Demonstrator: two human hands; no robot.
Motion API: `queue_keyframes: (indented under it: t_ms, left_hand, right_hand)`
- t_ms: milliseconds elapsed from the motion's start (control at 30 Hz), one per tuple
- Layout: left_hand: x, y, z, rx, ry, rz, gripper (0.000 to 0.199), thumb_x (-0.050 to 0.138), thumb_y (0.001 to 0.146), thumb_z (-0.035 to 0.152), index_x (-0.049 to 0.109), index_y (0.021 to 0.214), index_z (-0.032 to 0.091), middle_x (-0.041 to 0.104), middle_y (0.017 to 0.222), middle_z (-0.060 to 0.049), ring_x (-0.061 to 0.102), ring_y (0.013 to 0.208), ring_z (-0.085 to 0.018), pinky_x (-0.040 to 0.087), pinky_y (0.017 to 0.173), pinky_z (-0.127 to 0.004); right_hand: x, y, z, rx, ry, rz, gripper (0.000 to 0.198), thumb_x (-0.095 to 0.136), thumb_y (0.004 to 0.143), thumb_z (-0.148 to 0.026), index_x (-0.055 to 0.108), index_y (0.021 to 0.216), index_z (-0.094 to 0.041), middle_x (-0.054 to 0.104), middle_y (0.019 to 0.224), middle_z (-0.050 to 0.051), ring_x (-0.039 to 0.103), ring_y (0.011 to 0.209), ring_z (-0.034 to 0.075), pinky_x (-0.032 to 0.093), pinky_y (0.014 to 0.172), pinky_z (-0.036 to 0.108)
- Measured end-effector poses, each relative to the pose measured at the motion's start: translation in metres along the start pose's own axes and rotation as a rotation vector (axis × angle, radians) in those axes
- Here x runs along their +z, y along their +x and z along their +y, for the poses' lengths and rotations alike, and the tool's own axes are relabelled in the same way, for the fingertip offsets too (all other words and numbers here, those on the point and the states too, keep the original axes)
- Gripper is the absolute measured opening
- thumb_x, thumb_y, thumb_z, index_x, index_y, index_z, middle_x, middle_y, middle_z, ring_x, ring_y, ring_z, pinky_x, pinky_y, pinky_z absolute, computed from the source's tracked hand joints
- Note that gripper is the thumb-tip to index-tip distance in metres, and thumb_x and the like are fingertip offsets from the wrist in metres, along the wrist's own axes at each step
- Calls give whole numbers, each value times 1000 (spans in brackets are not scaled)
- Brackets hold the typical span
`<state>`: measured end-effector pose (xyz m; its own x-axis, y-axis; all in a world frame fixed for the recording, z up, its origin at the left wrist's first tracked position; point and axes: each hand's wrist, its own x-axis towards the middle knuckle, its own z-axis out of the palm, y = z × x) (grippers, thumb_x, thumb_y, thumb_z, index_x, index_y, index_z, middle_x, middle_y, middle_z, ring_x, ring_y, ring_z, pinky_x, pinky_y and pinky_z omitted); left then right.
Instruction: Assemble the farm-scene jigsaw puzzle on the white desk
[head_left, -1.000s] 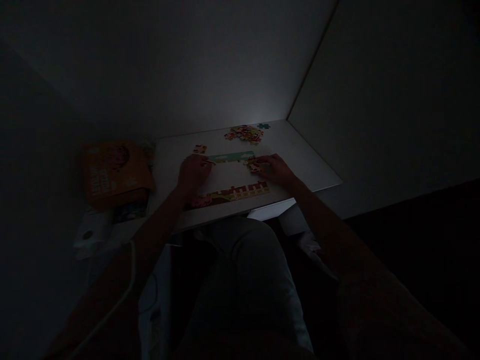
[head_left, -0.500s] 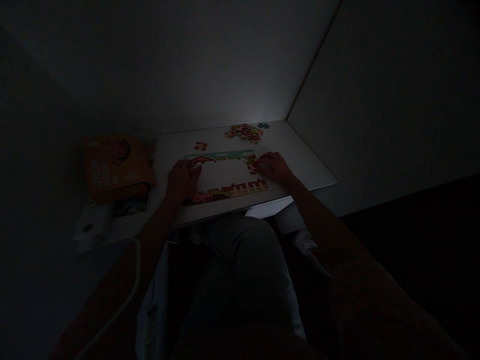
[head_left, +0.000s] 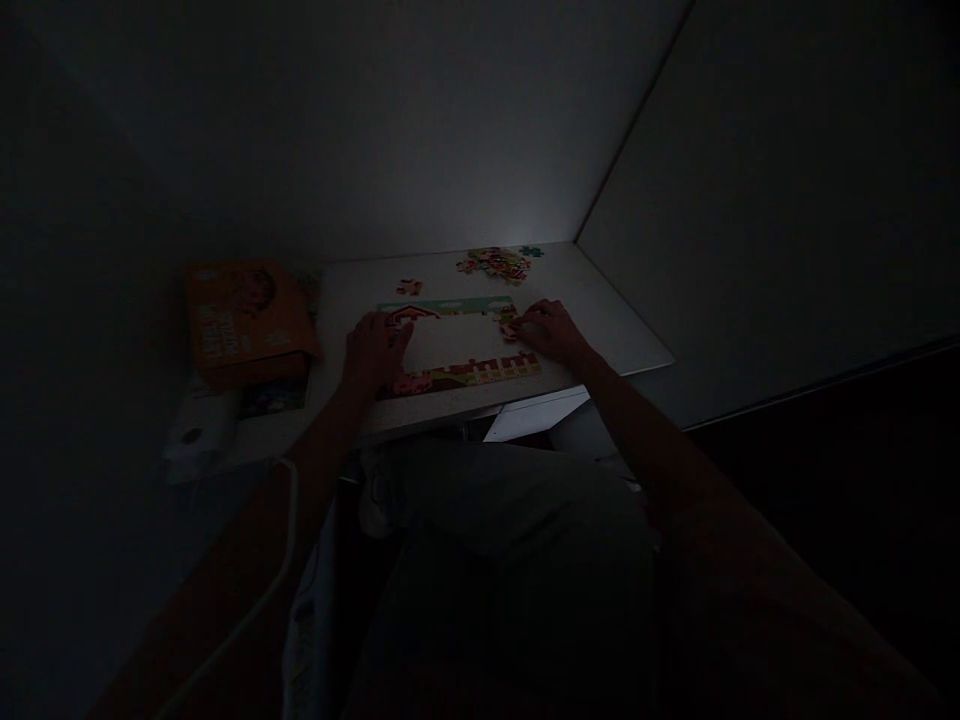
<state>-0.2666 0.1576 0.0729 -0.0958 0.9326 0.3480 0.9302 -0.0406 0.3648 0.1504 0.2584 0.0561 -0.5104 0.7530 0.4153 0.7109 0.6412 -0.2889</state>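
Observation:
A jigsaw puzzle's joined border (head_left: 450,303) lies on the white table, its middle showing bare tabletop. My left hand (head_left: 369,355) rests over the left side of that border, fingers spread with the thumb apart, and it covers part of the pieces. At the right side, my right hand (head_left: 553,331) has its fingertips pinched on a puzzle piece (head_left: 509,331) with pinkish and dark colours. Whether that piece is locked into the border cannot be made out in the dim light. Behind the border lies a loose puzzle piece (head_left: 409,287).
A heap of puzzle pieces (head_left: 495,264) lies at the back, with a teal piece (head_left: 531,251) beside it. An orange puzzle box (head_left: 251,325) stands at the left. A pale cable (head_left: 289,530) crosses my left forearm. Walls meet the table's back and right side.
The view has shifted slightly, and my leg below the table has swung to a different position. Both hands stay at the same sides of the puzzle border.

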Motion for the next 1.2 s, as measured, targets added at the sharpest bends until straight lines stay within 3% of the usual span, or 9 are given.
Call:
queue_keyframes:
  t_ms: [200,700,867,1200]
  left_hand:
    - [-1,2,1,-21,23,-30,42,51,119,53,70,137,20,75,144,-22,68,141,-40,53,123,-54]
    - [-10,-2,7,-73,-7,-68,51,53,118,55,68,148,18,69,160,-25,65,150,-42,49,129,-60]
    - [-12,-3,8,-83,-37,-79,46,52,118,55,67,149,24,69,162,-21,63,154,-39,45,133,-60]
    - [-17,-1,10,-111,-109,-109,43,46,119,47,67,150,25,69,164,-19,62,157,-36,43,134,-58]
  right_hand:
    - [3,-1,4,-55,-23,13,43,72,114,-60,92,133,-27,76,134,19,71,126,39,55,117,61]
    - [2,-4,-5,-38,-33,7,43,70,114,-61,91,133,-29,73,139,18,67,126,39,54,117,62]
    - [3,-4,-4,-55,-55,0,46,71,114,-64,90,135,-27,73,138,19,66,125,39,55,115,60]
    - [7,-7,-2,-12,-127,3,49,65,116,-66,92,137,-30,73,142,19,65,125,40,52,110,59]
